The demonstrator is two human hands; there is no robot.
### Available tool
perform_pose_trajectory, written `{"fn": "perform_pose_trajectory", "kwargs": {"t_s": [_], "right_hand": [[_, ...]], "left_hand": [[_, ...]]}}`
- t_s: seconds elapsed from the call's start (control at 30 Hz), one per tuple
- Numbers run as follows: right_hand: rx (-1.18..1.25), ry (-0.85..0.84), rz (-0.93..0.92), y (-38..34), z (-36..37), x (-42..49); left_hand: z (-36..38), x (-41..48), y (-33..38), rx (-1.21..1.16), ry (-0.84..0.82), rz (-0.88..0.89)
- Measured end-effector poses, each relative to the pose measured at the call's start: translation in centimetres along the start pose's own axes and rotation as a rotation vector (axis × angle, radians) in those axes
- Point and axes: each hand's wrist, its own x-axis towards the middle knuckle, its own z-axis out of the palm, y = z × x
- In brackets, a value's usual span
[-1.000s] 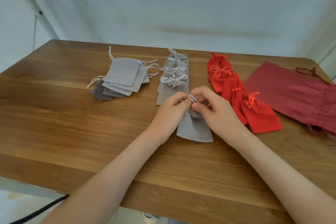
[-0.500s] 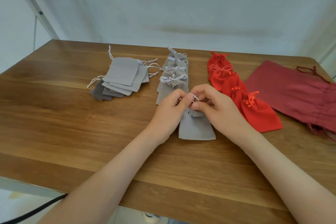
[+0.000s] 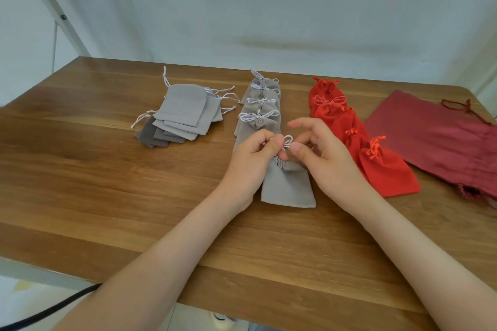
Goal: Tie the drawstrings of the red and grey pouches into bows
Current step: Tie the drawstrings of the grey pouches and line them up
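Observation:
A grey pouch [image 3: 289,185] lies on the table in front of me, its gathered neck toward the far side. Its white drawstring [image 3: 286,141] forms a loop above the neck. My left hand [image 3: 252,154] pinches the drawstring at the loop's left side. My right hand [image 3: 320,150] pinches the string's right side with thumb and a lower finger, the index finger raised. Behind it runs a row of grey pouches with tied bows [image 3: 259,115]. A row of red pouches with tied bows [image 3: 349,131] lies to the right.
A pile of flat grey pouches with loose strings [image 3: 185,113] sits at the left. A large dark red bag [image 3: 435,140] lies at the right. The wooden table [image 3: 94,183] ends at a near edge below my forearms; a black cable [image 3: 53,309] hangs under it.
The loop of the drawstring has come up between my fingers. My right index finger has lifted off and straightened. The pouch has shifted slightly.

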Motion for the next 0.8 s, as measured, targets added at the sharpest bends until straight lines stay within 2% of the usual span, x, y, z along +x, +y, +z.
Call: {"fn": "perform_pose_trajectory", "kwargs": {"t_s": [0.1, 0.27, 0.4, 0.57, 0.8], "right_hand": [[0.116, -0.004, 0.039, -0.20, 0.01, 0.10], [0.384, 0.021, 0.182, -0.12, -0.62, 0.30], [0.233, 0.024, 0.195, -0.04, -0.66, 0.50], [0.145, -0.009, 0.108, -0.35, -0.01, 0.16], [-0.091, 0.125, 0.106, 0.47, -0.65, 0.47]], "left_hand": [[-0.18, 0.15, -0.01, -0.070, 0.021, -0.041], [-0.11, 0.14, 0.49, -0.325, 0.051, -0.147], [0.04, 0.14, 0.41, -0.279, 0.056, -0.152], [0.14, 0.00, 0.32, -0.154, 0.025, -0.127], [0.30, -0.24, 0.61, -0.095, -0.010, -0.061]]}}
